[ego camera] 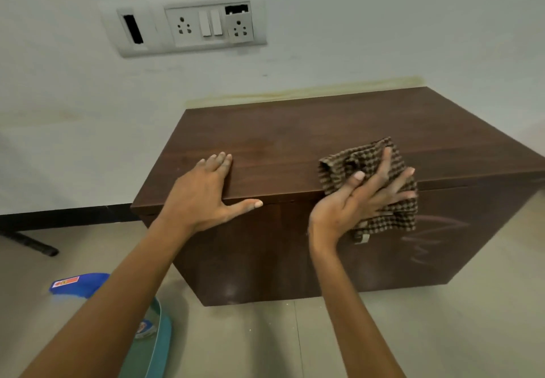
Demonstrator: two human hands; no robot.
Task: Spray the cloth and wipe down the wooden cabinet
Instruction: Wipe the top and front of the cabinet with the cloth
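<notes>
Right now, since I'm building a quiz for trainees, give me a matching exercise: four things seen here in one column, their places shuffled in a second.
Things:
1. left hand
2. cloth
3. blue-topped bottle
4. socket panel

Places:
A. on the floor, lower left
B. on the wall
C. flat on the cabinet top, holding nothing
D. over the cabinet's front top edge, pressed by the right hand

Pairs: 1-C, 2-D, 3-A, 4-B.

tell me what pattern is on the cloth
A small brown-and-tan check, like houndstooth, on the cloth, seen in the head view.
</notes>
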